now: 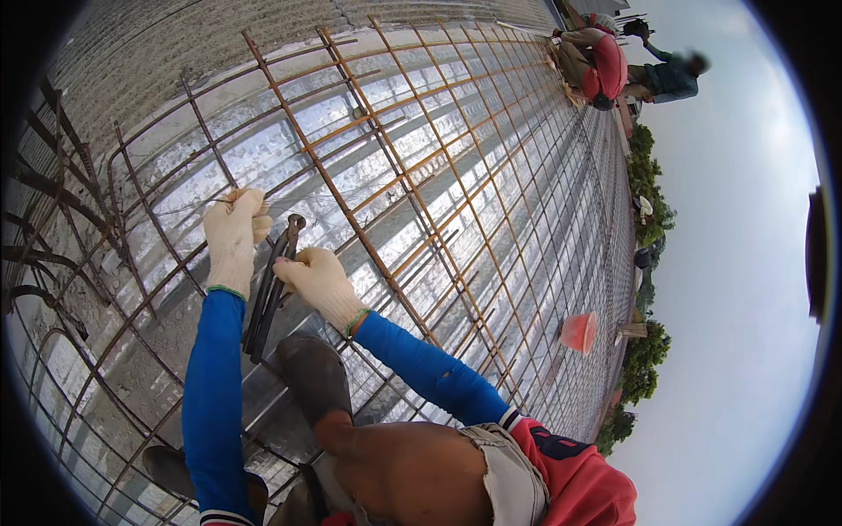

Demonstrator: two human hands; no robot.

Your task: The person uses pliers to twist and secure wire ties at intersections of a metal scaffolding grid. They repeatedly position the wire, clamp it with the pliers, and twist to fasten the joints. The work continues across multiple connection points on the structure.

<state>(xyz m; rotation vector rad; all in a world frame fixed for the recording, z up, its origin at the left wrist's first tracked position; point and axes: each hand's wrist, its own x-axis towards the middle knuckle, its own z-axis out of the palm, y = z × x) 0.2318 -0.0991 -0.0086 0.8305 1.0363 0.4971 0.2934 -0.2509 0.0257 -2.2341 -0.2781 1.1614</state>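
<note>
the left hand, in a cream knit glove, is closed in a pinch on a thin tie wire at a crossing of the rebar grid, just left of the pincers. to do this well, my judgement is that the wire should be kept taut and seated snug over the crossing, with the gloved fingers held off to the side of the pincers' head, so the twist bites wire and not cloth.

the pincers are dark steel, two long straight handles running down toward the knee, the rounded head up near the left hand. the right hand, gloved the same, is curled around the handles just right of them — fingers wrapped, not spread. turn from the wrist, i'd say, and stop once the wire tightens; over-twisting thin wire may snap it.

the rebar is ribbed, rust-brown, laid in a square mesh above the decking — bright corrugated sheet metal, shiny and grooved. left of the pincers, bent bars curve up at the edge. blue sleeves are smooth and tight; a dark shoe rests below the pincers.

far right of the pincers sits an orange bucket on the mesh, and up beyond, two other people crouch.
</note>
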